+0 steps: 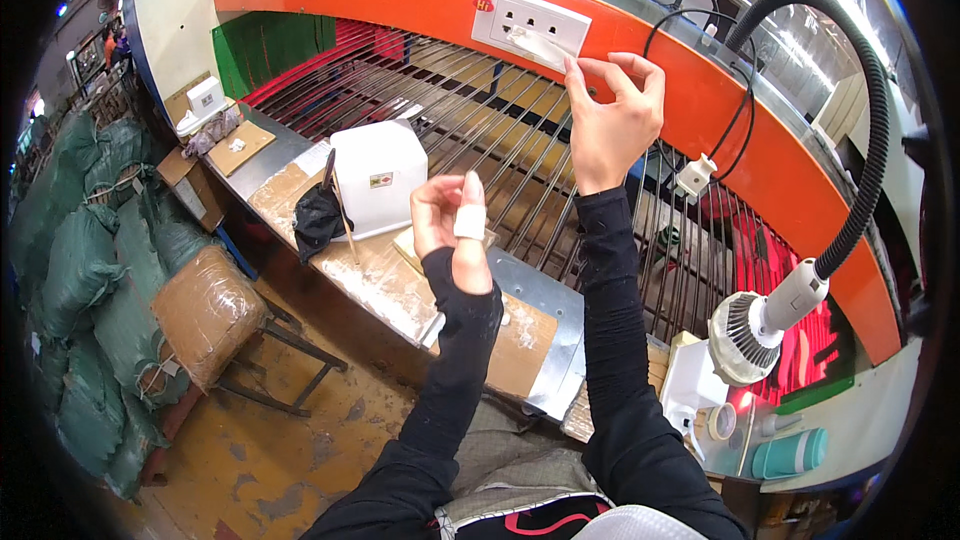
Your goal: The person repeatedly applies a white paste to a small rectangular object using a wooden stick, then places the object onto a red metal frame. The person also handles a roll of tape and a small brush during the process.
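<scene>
Above the rack of metal rods [470, 90], before the white socket panel [531, 14], lies your whitish translucent strip [537, 46]. Your right hand [617, 125] appears to have its near end pinched: thumb and index tips together, the other fingers spread loose. Whether the far end touches the panel or only overlaps it in view, you cannot tell. Your left hand [440, 225] sits lower, fingers curled toward the thumb with its white wrap [469, 222]; whether anything thin is between them, you cannot tell.

Handling, judged by eye: very light, limp, probably film-like; likely to fold, cling to skin or drift. Tearing possible if tugged; slipperiness uncertain. Suggested grip: keep to the end at your right fingertips, pads flat, light pressure; if two hands are needed, take the far end by its edge, since mid-length holding would likely crumple it.
</scene>
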Available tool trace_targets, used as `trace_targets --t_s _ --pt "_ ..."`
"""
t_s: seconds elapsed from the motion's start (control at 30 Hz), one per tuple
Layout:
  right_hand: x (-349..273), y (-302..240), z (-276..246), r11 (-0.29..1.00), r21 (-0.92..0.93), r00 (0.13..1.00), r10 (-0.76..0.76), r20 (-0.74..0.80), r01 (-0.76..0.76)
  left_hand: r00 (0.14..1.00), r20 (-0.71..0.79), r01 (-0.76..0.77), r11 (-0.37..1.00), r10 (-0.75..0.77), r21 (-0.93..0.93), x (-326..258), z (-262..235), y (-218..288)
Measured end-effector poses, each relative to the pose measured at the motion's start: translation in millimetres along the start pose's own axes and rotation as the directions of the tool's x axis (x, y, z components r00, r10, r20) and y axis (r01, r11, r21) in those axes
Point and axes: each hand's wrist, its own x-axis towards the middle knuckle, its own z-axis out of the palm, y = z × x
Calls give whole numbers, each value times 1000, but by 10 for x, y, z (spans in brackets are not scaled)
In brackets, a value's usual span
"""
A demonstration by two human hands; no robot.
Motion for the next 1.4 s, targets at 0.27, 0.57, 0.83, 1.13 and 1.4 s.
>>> trace_targets --t_s 0.27,0.57,0.83,1.13,1.4 --pt "52 19 3 998 -51 999 38 -2 -38 990 71 113 987 -122 117 -533 -239 244" --pt "107 2 -44 983 -169 997 74 15 -71 968 184 128 968 -169 216 -1046 -222 425" --pt "-259 -318 -600 1000 4 998 26 -58 -26 970 182 139 982 -161 131 -1226 -111 606" --pt "-1363 -288 -2706 998 17 854 -55 518 54 786 521 -265 943 333 -203 -1491 -83 968" --pt "-1168 376 -5348 540 -790 954 234 -188 -288 752 627 -89 974 203 -209 -2085 197 875"
